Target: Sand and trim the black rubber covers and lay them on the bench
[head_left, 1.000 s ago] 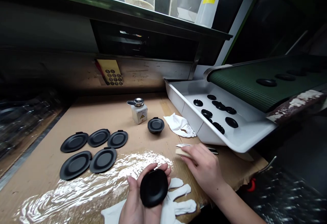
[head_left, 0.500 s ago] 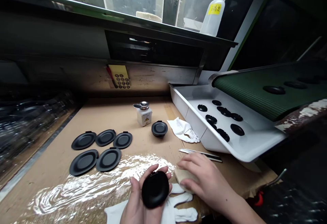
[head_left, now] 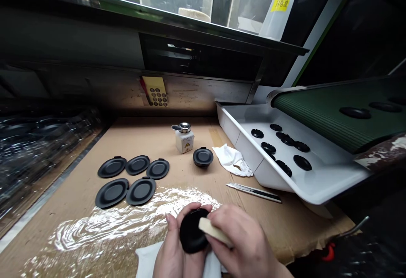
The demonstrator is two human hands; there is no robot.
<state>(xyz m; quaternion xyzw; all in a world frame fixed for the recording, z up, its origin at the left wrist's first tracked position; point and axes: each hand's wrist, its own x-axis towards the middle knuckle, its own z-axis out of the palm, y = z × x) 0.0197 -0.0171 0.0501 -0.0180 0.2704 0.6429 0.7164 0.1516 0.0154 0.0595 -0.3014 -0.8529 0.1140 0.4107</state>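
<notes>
1. Table (head_left: 142,136): cardboard-covered top, spans the centre and left of the view.
2. Conveyor belt (head_left: 330,113): green, ribbed, at far right. Carries several dark round parts. Its lower end sits above the tray.
3. White tray (head_left: 320,183): tilted, at the right edge of the table. Holds approx. eight small black parts, loosely scattered.
4. Plastic film (head_left: 108,229): clear, wrinkled, lies flat on the table near the front edge.
5. Right hand (head_left: 245,246): front centre-right, fingers curled and pinching a beige block (head_left: 213,230). The block end is pressed against the upper right of the black round part.
6. Left hand (head_left: 171,259): front centre, fingers wrapped round the black round part (head_left: 190,236), thumb on its left rim. The part is held above the front edge of the table, over a white glove (head_left: 146,261) (only partly visible under the hands).
7. Squeeze bottle (head_left: 279,9): translucent w/ yellow label, stands on the shelf at top right.
8. Black discs (head_left: 133,176): qty 5, flat on the table left of centre, in two rows (3 rear, 2 front), edges touching or nearly so.
9. White cloth (head_left: 233,160): crumpled, just beside the tray's left wall.
10. Knife (head_left: 253,192): slim, lies flat between the cloth and the right hand.
11. Dispenser bottle (head_left: 184,138): small, white, metal top, upright at table centre.
12. Black cup (head_left: 203,157): just right of the dispenser bottle, apart from it.
</notes>
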